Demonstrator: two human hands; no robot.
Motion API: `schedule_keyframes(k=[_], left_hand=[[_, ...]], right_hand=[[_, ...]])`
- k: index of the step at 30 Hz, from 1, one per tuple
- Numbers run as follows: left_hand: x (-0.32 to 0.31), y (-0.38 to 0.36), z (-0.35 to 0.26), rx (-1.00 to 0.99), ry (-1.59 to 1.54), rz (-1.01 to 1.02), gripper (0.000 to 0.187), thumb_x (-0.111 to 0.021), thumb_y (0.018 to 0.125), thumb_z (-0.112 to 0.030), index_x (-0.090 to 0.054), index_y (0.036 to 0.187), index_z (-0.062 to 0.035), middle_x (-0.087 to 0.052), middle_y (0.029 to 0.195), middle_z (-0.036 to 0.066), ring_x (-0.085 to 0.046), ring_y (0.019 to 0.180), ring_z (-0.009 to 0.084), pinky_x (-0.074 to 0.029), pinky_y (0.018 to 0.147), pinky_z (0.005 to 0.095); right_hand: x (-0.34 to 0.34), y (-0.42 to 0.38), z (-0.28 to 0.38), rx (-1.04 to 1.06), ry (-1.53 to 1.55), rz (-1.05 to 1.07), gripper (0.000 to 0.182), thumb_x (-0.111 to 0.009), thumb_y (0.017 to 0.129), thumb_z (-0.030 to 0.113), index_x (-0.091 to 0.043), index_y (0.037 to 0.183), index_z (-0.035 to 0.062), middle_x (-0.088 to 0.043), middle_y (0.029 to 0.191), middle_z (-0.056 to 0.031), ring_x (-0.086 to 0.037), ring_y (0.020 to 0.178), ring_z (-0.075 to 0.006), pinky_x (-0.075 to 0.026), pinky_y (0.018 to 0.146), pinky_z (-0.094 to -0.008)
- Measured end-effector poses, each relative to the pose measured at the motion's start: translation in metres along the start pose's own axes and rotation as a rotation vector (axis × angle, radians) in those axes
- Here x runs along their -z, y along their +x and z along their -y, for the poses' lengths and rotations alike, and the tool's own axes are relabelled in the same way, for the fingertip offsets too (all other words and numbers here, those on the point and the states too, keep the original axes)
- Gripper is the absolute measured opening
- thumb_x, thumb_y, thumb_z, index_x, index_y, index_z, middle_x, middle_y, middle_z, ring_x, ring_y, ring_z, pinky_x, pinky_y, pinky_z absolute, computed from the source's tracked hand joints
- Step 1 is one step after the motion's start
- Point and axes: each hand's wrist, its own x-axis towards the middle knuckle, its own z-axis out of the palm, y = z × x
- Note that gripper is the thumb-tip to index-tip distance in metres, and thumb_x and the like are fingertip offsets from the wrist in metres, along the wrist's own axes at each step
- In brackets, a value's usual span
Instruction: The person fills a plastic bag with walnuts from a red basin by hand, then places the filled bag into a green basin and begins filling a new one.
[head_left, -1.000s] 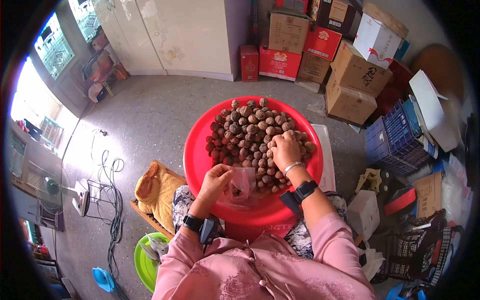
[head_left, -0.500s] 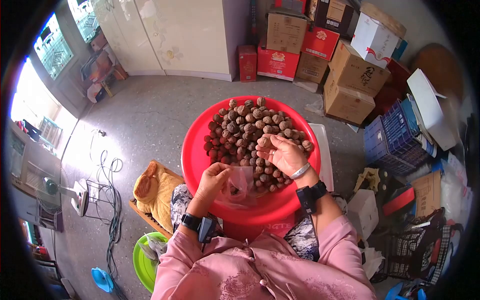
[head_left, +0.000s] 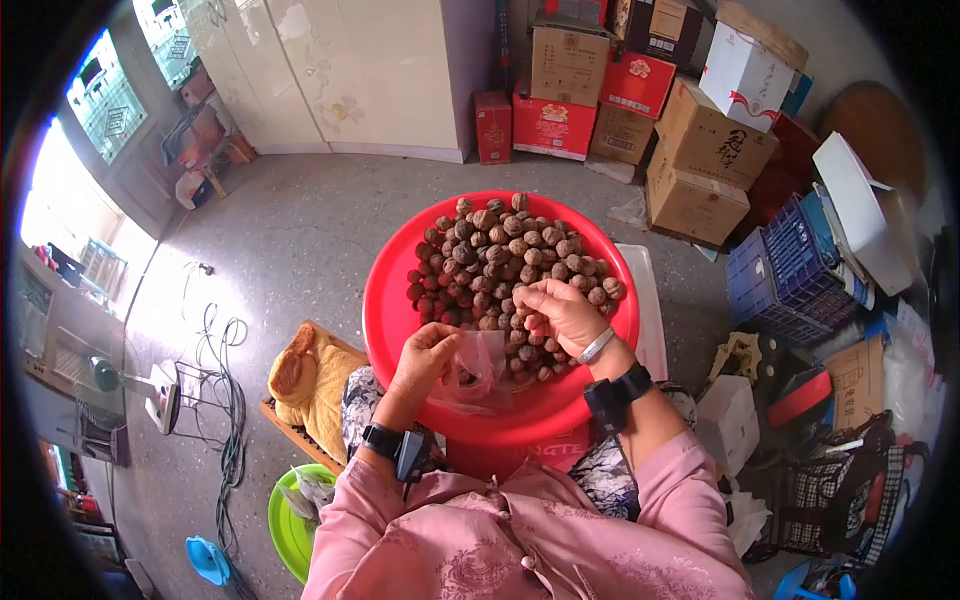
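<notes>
A round red basin (head_left: 390,360) holds a heap of brown walnuts (head_left: 480,250). My left hand (head_left: 428,352), at the basin's near left part, pinches the edge of a clear plastic bag (head_left: 478,375) that hangs over the basin. My right hand (head_left: 562,315) is over the right part of the heap with its fingers curled together, palm partly hidden. Whatever lies between those fingers is too small or too covered to make out.
Stacked cartons (head_left: 705,160) and blue crates (head_left: 790,275) stand to the right. On the left are a yellow cushion (head_left: 325,400), a green basin (head_left: 285,535), cables (head_left: 232,430) and a fan (head_left: 150,390).
My right hand has closed its fingers and turned palm down; the walnut seen at its fingertips before no longer shows clearly there. My left hand stays with the bag.
</notes>
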Motion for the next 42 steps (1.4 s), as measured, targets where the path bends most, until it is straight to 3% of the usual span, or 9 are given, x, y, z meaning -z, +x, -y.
schedule_keyframes(k=[6, 9, 12, 13, 16, 17, 24, 27, 42], left_hand=[[-0.001, 0.000, -0.002, -0.027, 0.012, 0.002, 0.013, -0.060, 0.095, -0.014, -0.061, 0.098, -0.0022, -0.058, 0.070, -0.001, -0.050, 0.047, 0.0061, -0.041, 0.042, 0.0215], [-0.001, -0.001, -0.004, -0.012, 0.026, -0.013, 0.013, -0.061, 0.095, -0.015, -0.061, 0.098, -0.0024, -0.058, 0.070, -0.001, -0.050, 0.048, 0.0056, -0.040, 0.043, 0.0210], [-0.002, -0.001, -0.006, 0.019, 0.019, -0.010, 0.012, -0.061, 0.095, -0.015, -0.062, 0.097, -0.0032, -0.058, 0.070, -0.002, -0.049, 0.049, 0.0051, -0.040, 0.043, 0.0204], [-0.002, 0.000, -0.004, 0.019, 0.010, -0.016, 0.012, -0.061, 0.095, -0.015, -0.062, 0.097, -0.0033, -0.058, 0.070, -0.002, -0.049, 0.049, 0.0053, -0.040, 0.043, 0.0204], [-0.004, -0.003, -0.009, 0.018, 0.021, -0.023, 0.012, -0.061, 0.095, -0.016, -0.062, 0.096, -0.0033, -0.058, 0.069, -0.002, -0.049, 0.048, 0.0058, -0.041, 0.043, 0.0207], [-0.005, -0.004, -0.011, 0.018, 0.037, -0.028, 0.012, -0.061, 0.095, -0.016, -0.061, 0.095, -0.0032, -0.057, 0.069, -0.002, -0.050, 0.048, 0.0061, -0.041, 0.043, 0.0211], [-0.001, -0.001, -0.004, 0.013, 0.017, -0.002, 0.012, -0.062, 0.095, -0.015, -0.061, 0.094, -0.0031, -0.056, 0.067, -0.002, -0.049, 0.047, 0.0067, -0.041, 0.041, 0.0224], [-0.001, -0.001, -0.004, 0.022, 0.003, 0.006, 0.012, -0.062, 0.095, -0.015, -0.061, 0.093, -0.0032, -0.056, 0.067, -0.002, -0.049, 0.047, 0.0065, -0.042, 0.042, 0.0222], [0.004, 0.005, 0.007, 0.000, -0.045, 0.017, 0.009, -0.061, 0.095, -0.013, -0.060, 0.095, -0.0036, -0.057, 0.070, -0.003, -0.051, 0.050, 0.0050, -0.043, 0.045, 0.0213]], right_hand=[[-0.017, -0.002, -0.020, 0.213, -0.348, -0.020, 0.022, -0.072, 0.087, 0.015, -0.059, 0.103, 0.0074, -0.064, 0.091, 0.0005, -0.055, 0.073, -0.0036, -0.046, 0.065, -0.0191], [-0.032, -0.012, -0.016, 0.440, -0.591, -0.052, 0.031, -0.073, 0.083, 0.014, -0.061, 0.109, 0.0032, -0.067, 0.101, -0.0057, -0.064, 0.093, -0.0130, -0.051, 0.080, -0.0288], [-0.044, -0.020, -0.012, 0.538, -0.572, 0.012, 0.030, -0.073, 0.083, 0.014, -0.062, 0.109, 0.0044, -0.067, 0.101, -0.0049, -0.063, 0.093, -0.0122, -0.050, 0.081, -0.0290], [-0.042, -0.015, -0.020, 0.569, -0.657, -0.006, 0.032, -0.074, 0.081, 0.017, -0.062, 0.108, 0.0046, -0.068, 0.100, -0.0067, -0.065, 0.090, -0.0192, -0.050, 0.081, -0.0321], [-0.045, -0.016, -0.027, 0.721, -0.951, 0.074, 0.029, -0.074, 0.081, 0.013, -0.062, 0.106, 0.0042, -0.067, 0.096, -0.0068, -0.063, 0.088, -0.0170, -0.050, 0.077, -0.0296], [-0.046, -0.016, -0.028, 0.769, -0.948, 0.067, 0.025, -0.074, 0.080, 0.015, -0.064, 0.101, 0.0038, -0.066, 0.090, -0.0103, -0.064, 0.084, -0.0223, -0.050, 0.074, -0.0320], [-0.001, 0.011, -0.025, 0.708, -1.092, -0.445, 0.016, -0.072, 0.077, 0.008, -0.063, 0.089, 0.0039, -0.062, 0.079, -0.0111, -0.062, 0.073, -0.0261, -0.050, 0.066, -0.0370], [0.021, 0.020, -0.022, 0.533, -1.254, -0.579, 0.015, -0.067, 0.078, 0.010, -0.063, 0.092, 0.0065, -0.063, 0.097, -0.0157, -0.060, 0.094, -0.0361, -0.049, 0.083, -0.0463], [0.028, 0.047, -0.051, 0.413, -1.609, -0.524, 0.022, -0.075, 0.073, 0.014, -0.062, 0.089, 0.0062, -0.057, 0.102, -0.0183, -0.060, 0.095, -0.0376, -0.051, 0.080, -0.0462]])
